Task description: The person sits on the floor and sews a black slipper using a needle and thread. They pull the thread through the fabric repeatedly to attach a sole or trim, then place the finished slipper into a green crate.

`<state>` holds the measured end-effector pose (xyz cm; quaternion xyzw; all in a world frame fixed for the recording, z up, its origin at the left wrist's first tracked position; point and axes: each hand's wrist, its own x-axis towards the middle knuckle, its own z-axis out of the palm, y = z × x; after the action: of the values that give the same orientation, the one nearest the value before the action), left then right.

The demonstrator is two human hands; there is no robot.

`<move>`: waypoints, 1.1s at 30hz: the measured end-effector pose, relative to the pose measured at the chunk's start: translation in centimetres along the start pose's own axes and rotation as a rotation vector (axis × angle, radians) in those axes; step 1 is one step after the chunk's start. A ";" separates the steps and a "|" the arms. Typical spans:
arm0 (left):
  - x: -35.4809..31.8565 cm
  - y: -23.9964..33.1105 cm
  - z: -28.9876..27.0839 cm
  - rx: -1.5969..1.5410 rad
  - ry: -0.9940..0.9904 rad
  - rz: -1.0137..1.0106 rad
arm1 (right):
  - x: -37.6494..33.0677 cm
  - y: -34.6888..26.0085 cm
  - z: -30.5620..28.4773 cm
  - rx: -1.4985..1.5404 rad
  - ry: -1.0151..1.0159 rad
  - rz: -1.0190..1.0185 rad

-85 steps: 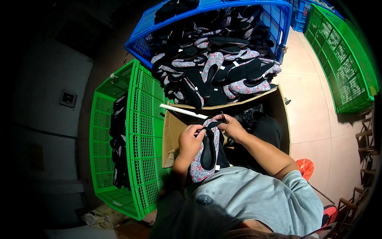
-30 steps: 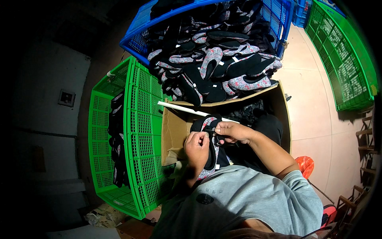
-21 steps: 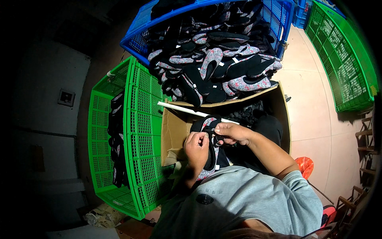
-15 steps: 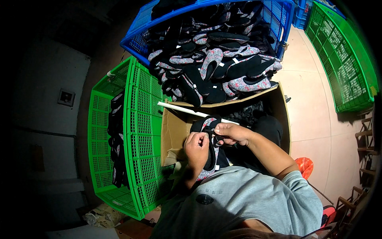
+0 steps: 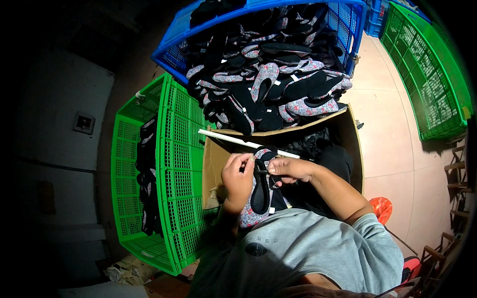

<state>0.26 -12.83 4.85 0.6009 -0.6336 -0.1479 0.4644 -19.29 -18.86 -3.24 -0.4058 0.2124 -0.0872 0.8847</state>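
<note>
A floral fabric slip-on shoe with a dark inside lies before my body, its opening facing up. My left hand is beside its far end, thumb and forefinger pinched together at the rim; what they pinch is too small to make out. From the right, my right hand reaches over the shoe with its fingers closed around a small dark tool, whose tip points left across the opening. The tool's kind cannot be told. Under the hands, other dark shoe parts are partly hidden.
Ahead, a blue crate overflows with similar shoes. An open cardboard box stands around my knees, with a white rod across it. At the left is a green crate with dark shoes; another green crate stands far right.
My left hand has moved a little left and away from the tool, uncovering more of the shoe's opening. My right hand stays nearly where it was.
</note>
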 end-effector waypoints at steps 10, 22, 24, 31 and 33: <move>6.2 0.9 0.7 -0.013 -0.358 0.173 | 0.4 0.9 0.4 -0.223 -0.157 0.068; 4.4 -3.3 -1.1 -0.053 -0.520 -0.062 | -0.1 0.0 0.9 -0.269 -0.198 0.063; 3.9 -3.0 -1.2 0.017 -0.577 -0.035 | -0.2 0.0 0.4 -0.285 -0.211 0.056; 3.6 -2.7 -2.0 0.040 -0.642 -0.056 | -2.1 -1.5 -0.4 -0.211 0.022 -0.072; 3.5 -2.7 -2.1 0.013 -0.643 -0.074 | -2.5 -1.8 -0.9 -0.230 0.068 -0.130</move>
<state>4.08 -15.81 5.40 0.5491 -0.7263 -0.3429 0.2310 -21.88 -19.87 -1.66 -0.5140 0.2243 -0.1331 0.8172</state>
